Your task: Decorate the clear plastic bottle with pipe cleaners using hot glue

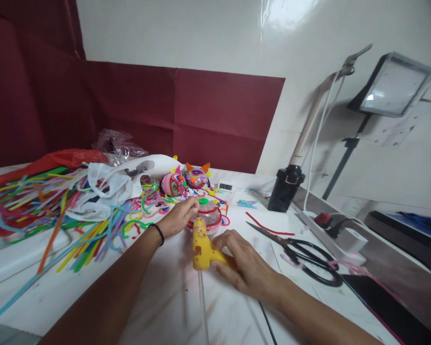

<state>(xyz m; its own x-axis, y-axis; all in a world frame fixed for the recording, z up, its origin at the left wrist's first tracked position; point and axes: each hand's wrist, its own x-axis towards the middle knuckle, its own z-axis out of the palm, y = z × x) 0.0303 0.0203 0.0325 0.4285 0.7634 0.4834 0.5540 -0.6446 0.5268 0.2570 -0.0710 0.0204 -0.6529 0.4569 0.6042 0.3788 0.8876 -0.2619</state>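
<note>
My right hand (249, 263) is wrapped round the handle of a yellow hot glue gun (201, 247), with a clear glue stick (203, 306) poking out of its back end. The gun's nozzle points away from me at a clear plastic bottle piece (210, 214) with a green cap and red and pink pipe cleaner trim. At the left side of this piece, the closed fingers of my left hand (182, 215) hold it on the table. The gun hides part of the piece, so I cannot tell whether the nozzle touches it.
Colourful pipe cleaners (89, 239) are heaped at left. Behind the work sit two decorated bottle figures (197, 177) and a small digital clock (225, 186). Black-handled scissors (301, 254), a red pipe cleaner (269, 226), a power strip (345, 247) and a dark phone-like slab (384, 306) lie at right.
</note>
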